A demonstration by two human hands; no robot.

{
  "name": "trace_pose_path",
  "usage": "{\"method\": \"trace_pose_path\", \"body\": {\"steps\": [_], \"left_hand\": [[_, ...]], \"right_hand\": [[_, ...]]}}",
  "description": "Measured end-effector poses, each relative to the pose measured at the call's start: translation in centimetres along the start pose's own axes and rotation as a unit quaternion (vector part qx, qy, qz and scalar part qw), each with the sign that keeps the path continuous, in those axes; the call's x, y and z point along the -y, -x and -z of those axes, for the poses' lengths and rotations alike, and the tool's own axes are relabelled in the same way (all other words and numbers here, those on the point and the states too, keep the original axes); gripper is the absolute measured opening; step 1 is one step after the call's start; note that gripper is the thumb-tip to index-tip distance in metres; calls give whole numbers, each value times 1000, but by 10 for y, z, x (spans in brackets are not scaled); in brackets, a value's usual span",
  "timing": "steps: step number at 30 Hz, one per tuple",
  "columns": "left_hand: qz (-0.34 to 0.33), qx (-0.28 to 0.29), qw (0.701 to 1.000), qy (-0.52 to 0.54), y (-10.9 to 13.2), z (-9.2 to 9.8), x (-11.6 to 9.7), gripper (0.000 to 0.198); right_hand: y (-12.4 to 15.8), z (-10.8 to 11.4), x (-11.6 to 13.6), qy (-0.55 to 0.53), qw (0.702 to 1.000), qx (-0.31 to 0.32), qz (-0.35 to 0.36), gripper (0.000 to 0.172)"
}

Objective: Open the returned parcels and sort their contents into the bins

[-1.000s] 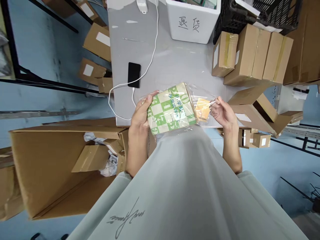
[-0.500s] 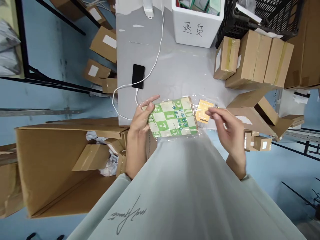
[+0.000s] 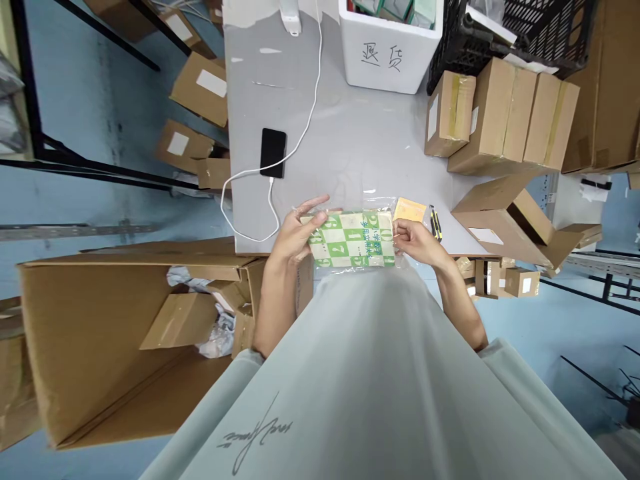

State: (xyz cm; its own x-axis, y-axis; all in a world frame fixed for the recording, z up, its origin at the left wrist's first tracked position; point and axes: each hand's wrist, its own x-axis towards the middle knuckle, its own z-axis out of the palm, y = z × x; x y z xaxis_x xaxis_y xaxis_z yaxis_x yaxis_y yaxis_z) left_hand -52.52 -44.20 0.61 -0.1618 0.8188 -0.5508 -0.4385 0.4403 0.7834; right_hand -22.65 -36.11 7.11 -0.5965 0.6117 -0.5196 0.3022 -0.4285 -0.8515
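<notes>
Your right hand has come in from over the orange card to the right end of the wrapped book, which now sits squarer in front of you; the cutter shows more fully. Your left hand is clamped on the book's left end, thumb over the cover. Your right fingers curl against the other end; whether they pinch the book, pinch its transparent film or only rest there, you cannot tell from this angle. Your hands are apart, the book between them over the near edge of the bench.

You seem to be at the step of working the film's right end while the left steadies; the next move probably calls for a firm left hold and a light right touch on the loose film.

Counting outward, you have one book, then one card and one cutter just to its right. Left on the bench are one phone and one white cable. At the far side stands one white tub, its packets cut off from counting; far right, one black crate, with three taped cartons nearer you.
</notes>
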Motion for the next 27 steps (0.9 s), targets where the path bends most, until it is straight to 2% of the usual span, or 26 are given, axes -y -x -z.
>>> {"method": "trace_pose_path", "body": {"steps": [3, 6, 11, 13, 16, 19, 21, 24, 27], "left_hand": [[8, 0, 1000, -1, -14, 15, 7, 99], [15, -39, 999, -7, -27, 35, 9, 84], [4, -129, 992, -11, -33, 65, 4, 61], [-8, -168, 986, 4, -33, 74, 3, 51], [-18, -201, 979, 23, -36, 79, 8, 41], [-21, -207, 977, 35, -41, 71, 18, 44], [-21, -215, 975, 57, -45, 57, 24, 45], [2, -231, 966, 116, -47, 27, 27, 30], [39, -222, 958, 177, -44, 1, 25, 16]], "right_hand": [[7, 9, -7, -13, 999, -30, -17, 30], [25, 30, -11, -15, 997, -71, -28, 36], [57, 84, -32, -12, 987, -157, -36, 47], [66, 109, -48, -21, 978, -204, -44, 52], [66, 143, -79, -39, 968, -243, -59, 58], [49, 164, -113, -51, 964, -246, -82, 60], [31, 165, -134, -59, 964, -236, -108, 56], [1, 152, -158, -70, 957, -230, -164, 39], [-18, 133, -173, -41, 940, -255, -223, 24]]}}
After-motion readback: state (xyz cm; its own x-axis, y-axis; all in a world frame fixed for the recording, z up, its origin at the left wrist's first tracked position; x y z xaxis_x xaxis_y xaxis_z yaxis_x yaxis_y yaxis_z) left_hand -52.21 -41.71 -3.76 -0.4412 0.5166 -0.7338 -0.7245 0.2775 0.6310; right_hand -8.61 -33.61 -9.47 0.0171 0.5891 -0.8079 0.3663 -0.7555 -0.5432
